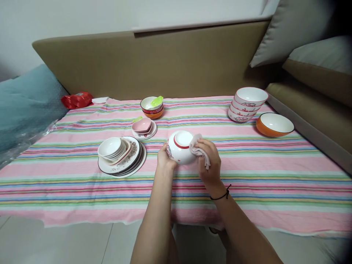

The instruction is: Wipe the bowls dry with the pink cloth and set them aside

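A white bowl (180, 151) with a red ring round its foot and a red pattern is held bottom up above the striped cloth. My left hand (165, 158) grips it by its left side, some fingers hidden behind it. In my right hand (211, 161), fingers closed, is a bunched pale pink cloth (200, 149) that touches the bowl's right side. A black cord circles my right wrist. Left of the hands stands a stack of plates (129, 161) topped with small white bowls (110, 147).
Patterned white bowls (247, 106) stand stacked at back right, beside an orange bowl (275, 125). Pink dishes (142, 125) on small plates and two-toned bowls (151, 110) sit behind my left hand. A red bundle (77, 100), a blue cushion (24, 106) and a brown backrest (176, 66) border the striped cloth (247, 168).
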`<action>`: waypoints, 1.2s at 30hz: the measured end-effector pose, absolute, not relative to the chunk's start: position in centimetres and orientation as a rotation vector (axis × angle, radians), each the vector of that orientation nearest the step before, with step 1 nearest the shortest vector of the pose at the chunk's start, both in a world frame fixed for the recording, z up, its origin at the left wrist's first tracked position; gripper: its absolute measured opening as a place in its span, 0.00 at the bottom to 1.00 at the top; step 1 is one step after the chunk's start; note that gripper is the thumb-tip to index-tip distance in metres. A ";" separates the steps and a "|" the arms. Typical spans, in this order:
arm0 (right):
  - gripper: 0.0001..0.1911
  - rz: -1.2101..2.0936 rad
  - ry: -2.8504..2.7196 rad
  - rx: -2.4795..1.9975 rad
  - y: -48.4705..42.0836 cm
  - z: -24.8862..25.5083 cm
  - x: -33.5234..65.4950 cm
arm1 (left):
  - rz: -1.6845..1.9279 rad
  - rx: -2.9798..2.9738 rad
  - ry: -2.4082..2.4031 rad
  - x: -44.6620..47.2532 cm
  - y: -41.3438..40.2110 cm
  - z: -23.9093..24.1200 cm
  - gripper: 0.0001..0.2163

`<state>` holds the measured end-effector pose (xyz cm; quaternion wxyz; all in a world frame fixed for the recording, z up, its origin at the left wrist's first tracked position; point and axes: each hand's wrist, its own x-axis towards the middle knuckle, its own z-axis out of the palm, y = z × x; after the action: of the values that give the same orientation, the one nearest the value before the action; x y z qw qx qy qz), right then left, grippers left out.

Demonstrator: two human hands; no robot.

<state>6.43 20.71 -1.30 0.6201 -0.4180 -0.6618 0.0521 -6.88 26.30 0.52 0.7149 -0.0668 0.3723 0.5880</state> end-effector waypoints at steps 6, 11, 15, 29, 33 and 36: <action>0.13 0.435 -1.225 -1.038 21.9 -1.6 6.2 | 1.387 -0.023 0.853 -6.7 25.8 1.0 0.13; 0.22 0.361 -1.548 -1.014 21.1 -1.2 5.9 | 1.403 0.016 0.851 -5.9 25.4 1.4 0.15; 0.28 0.259 -1.821 -1.048 20.1 -0.8 5.2 | 1.408 -0.037 0.821 -5.7 25.5 1.4 0.16; 0.14 0.721 -1.534 -0.954 20.1 -0.2 7.6 | 1.552 0.029 0.935 -7.2 26.0 1.2 0.13; 0.10 0.866 -0.720 -1.068 21.5 -0.6 10.1 | 1.627 0.062 0.995 -6.5 26.0 1.1 0.11; 0.11 0.874 -0.342 -1.061 22.8 -1.0 11.2 | 1.644 0.207 1.034 -5.9 25.9 0.9 0.11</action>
<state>11.21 22.77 -1.02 0.7597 -0.4871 -0.1573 0.4012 -5.91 25.87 0.92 0.5600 0.0877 0.4385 0.6974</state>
